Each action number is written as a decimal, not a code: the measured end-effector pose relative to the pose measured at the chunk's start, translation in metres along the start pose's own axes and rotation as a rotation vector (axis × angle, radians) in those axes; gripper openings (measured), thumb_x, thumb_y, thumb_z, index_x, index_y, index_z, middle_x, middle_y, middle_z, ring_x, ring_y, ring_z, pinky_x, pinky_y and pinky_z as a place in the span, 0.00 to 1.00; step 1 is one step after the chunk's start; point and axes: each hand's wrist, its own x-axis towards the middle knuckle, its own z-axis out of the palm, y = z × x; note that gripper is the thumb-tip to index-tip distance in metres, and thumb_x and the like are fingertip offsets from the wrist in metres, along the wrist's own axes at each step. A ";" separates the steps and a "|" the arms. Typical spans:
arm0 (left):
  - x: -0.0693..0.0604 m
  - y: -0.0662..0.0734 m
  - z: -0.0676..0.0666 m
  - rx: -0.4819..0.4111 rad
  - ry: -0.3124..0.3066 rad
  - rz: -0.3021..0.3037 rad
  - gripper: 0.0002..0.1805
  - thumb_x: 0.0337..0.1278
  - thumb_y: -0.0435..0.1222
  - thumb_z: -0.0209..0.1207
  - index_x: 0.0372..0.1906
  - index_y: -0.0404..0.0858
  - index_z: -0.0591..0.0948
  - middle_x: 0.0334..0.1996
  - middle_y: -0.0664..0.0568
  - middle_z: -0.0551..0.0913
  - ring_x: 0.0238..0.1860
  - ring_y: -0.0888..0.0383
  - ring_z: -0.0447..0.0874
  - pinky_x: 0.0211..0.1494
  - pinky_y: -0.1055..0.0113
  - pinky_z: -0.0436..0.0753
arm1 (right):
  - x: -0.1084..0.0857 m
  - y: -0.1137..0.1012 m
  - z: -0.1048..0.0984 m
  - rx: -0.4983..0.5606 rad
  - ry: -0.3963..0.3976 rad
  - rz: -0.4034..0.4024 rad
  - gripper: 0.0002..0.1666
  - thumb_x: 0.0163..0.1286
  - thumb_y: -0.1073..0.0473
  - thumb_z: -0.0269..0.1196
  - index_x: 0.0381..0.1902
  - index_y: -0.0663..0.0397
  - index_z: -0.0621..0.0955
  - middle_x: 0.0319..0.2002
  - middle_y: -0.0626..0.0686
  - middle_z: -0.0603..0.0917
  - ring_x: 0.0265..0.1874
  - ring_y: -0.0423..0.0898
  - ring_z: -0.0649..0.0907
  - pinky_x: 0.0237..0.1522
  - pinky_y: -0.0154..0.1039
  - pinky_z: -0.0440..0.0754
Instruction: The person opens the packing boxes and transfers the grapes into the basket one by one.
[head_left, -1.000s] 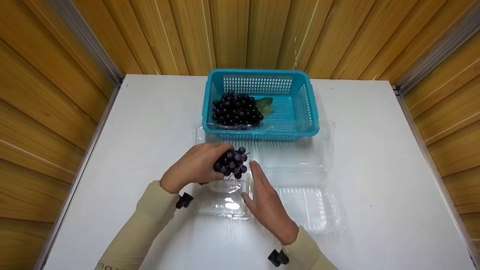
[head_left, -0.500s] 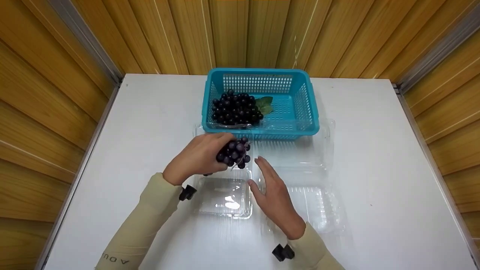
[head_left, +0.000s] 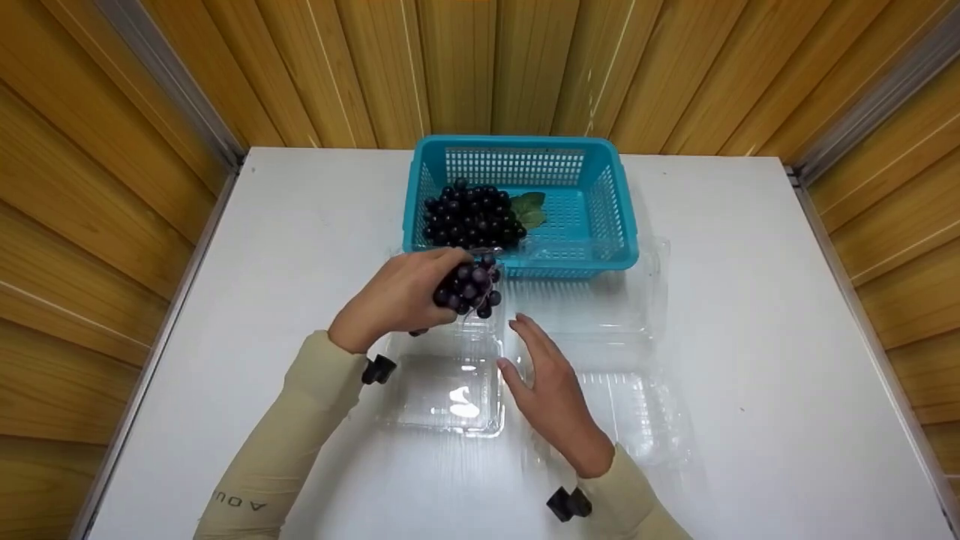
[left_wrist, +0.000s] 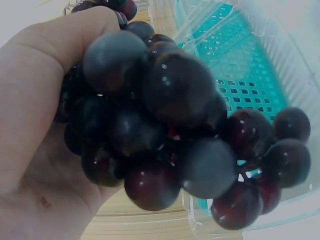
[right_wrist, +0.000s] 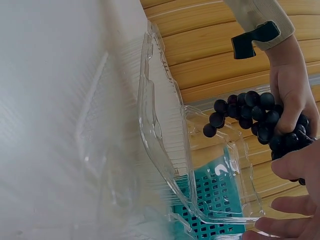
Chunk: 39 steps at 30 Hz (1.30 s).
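My left hand (head_left: 401,294) grips a bunch of dark purple grapes (head_left: 471,289), held above the left clear plastic clamshell box (head_left: 431,401), over its raised lid side. In the left wrist view, the thumb (left_wrist: 55,40) curls over the bunch and several grapes hang free. Lower right of it, my right hand (head_left: 553,397) hovers with fingers extended, apart from the grapes and holding nothing. A second clear clamshell (head_left: 626,412) lies opened to the right, partly behind that hand. In the right wrist view, the bunch (right_wrist: 257,115) droops below the left hand (right_wrist: 292,82).
A turquoise mesh basket (head_left: 628,217) stands at the back of the white table (head_left: 750,360). Inside it, another dark grape bunch (head_left: 472,216) lies with green leaves (head_left: 529,209). The right box's clear lid (head_left: 585,315) overlaps the basket's front. Wood-patterned walls (head_left: 525,75) enclose the table.
My left hand has carried the grape bunch away from me, toward the basket. The right hand shifted slightly right and then stayed nearly still.
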 end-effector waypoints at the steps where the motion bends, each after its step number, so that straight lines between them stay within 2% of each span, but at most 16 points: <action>1: 0.001 0.000 -0.001 -0.001 0.002 -0.002 0.33 0.44 0.39 0.71 0.60 0.45 0.74 0.55 0.50 0.82 0.51 0.51 0.82 0.57 0.50 0.81 | 0.000 0.000 0.000 0.004 -0.001 0.002 0.31 0.68 0.53 0.62 0.67 0.52 0.70 0.70 0.53 0.69 0.69 0.50 0.70 0.67 0.51 0.70; 8: 0.007 0.003 -0.007 -0.011 0.021 -0.016 0.33 0.45 0.41 0.72 0.61 0.46 0.74 0.57 0.50 0.81 0.53 0.51 0.81 0.59 0.51 0.80 | -0.001 0.001 0.000 0.017 -0.005 0.011 0.30 0.69 0.53 0.62 0.67 0.51 0.70 0.69 0.53 0.70 0.69 0.50 0.70 0.67 0.51 0.70; 16: 0.015 0.004 -0.010 0.004 0.075 0.014 0.34 0.46 0.42 0.71 0.62 0.44 0.73 0.59 0.50 0.79 0.57 0.51 0.79 0.62 0.52 0.78 | -0.001 0.002 0.001 0.013 0.001 -0.004 0.29 0.68 0.54 0.63 0.65 0.54 0.71 0.69 0.54 0.70 0.68 0.50 0.71 0.66 0.51 0.71; 24: 0.023 0.005 -0.013 0.002 0.118 0.013 0.34 0.48 0.43 0.70 0.63 0.45 0.72 0.61 0.50 0.78 0.58 0.49 0.77 0.64 0.51 0.75 | -0.001 0.004 0.001 0.016 -0.008 0.011 0.29 0.69 0.53 0.62 0.66 0.53 0.71 0.69 0.53 0.70 0.69 0.50 0.70 0.67 0.51 0.71; 39: 0.039 0.011 -0.019 0.014 0.187 0.041 0.36 0.47 0.45 0.70 0.63 0.43 0.71 0.61 0.49 0.78 0.58 0.50 0.76 0.53 0.57 0.71 | -0.002 0.005 0.001 0.030 -0.006 0.023 0.29 0.69 0.53 0.62 0.66 0.51 0.71 0.69 0.53 0.69 0.69 0.50 0.70 0.67 0.52 0.70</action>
